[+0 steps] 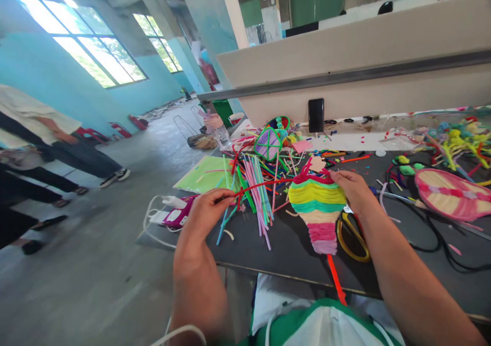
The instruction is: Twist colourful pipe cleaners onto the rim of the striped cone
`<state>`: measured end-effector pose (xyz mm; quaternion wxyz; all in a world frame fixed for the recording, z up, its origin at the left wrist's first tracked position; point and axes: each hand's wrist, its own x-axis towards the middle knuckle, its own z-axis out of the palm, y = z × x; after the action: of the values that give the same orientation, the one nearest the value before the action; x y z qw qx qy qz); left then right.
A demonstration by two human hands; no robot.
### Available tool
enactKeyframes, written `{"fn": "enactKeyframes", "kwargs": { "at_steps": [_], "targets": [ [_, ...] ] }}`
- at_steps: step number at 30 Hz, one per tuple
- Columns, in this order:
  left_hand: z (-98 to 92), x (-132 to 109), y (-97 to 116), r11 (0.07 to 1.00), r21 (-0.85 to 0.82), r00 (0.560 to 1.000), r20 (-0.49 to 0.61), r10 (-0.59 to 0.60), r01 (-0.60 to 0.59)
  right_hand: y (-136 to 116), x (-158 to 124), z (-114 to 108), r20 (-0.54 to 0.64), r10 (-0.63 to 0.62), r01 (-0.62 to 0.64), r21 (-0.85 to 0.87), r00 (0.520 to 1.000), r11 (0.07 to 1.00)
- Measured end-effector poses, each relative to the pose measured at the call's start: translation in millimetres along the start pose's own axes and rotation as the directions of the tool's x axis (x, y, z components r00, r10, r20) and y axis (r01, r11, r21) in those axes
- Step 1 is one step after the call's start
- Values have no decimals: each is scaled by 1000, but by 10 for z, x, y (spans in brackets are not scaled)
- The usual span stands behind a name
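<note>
A striped pipe-cleaner craft (319, 199), banded in red, yellow, green, cream and pink, hangs just above the dark table with a red stick below it. My right hand (351, 185) pinches its upper right edge. From the top of the craft a red pipe cleaner (264, 184) stretches left, and my left hand (213, 205) grips its other end between thumb and fingers. Behind the right wrist lie scissors with yellow handles (353, 238), partly hidden. Bundled pink and mint pipe cleaners (261, 192) rest between the hands.
Beside my left hand is a purple device (180, 215) with a white cord. A black phone (316, 115) leans on the partition. At right lie a pink-and-cream craft (452, 195) and black cables (429, 233). Several people stand on the floor at left, near a person's sleeve (42, 111).
</note>
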<state>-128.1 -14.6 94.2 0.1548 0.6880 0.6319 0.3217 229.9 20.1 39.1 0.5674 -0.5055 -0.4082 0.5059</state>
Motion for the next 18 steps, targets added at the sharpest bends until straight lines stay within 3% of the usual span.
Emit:
{"fn": "enactKeyframes", "kwargs": {
  "at_steps": [4, 7, 11, 13, 16, 18],
  "targets": [
    [-5, -36, -68, 1000, -22, 1000, -9, -21, 21, 10, 0, 20, 0, -29, 29, -25, 1000, 999],
    [123, -46, -64, 1000, -4, 997, 78, -1, 1, 19, 1, 25, 8, -27, 27, -35, 1000, 999],
    [327, -5, -39, 985, 159, 976, 217, 26, -62, 1, 12, -7, -61, 16, -14, 41, 998, 999],
    [390, 45, -45, 972, 233, 976, 216, -27, -24, -25, 17, -24, -140, 44, -28, 115, 989, 993],
    [469, 164, -50, 980, 196, 966, 248, -70, 20, -60, 11, -22, -204, 65, -24, 196, 977, 980],
    [566, 276, -39, 980, 169, 977, 164, -136, 108, -62, 4, -2, -204, 68, -27, 200, 977, 979]
  ]
}}
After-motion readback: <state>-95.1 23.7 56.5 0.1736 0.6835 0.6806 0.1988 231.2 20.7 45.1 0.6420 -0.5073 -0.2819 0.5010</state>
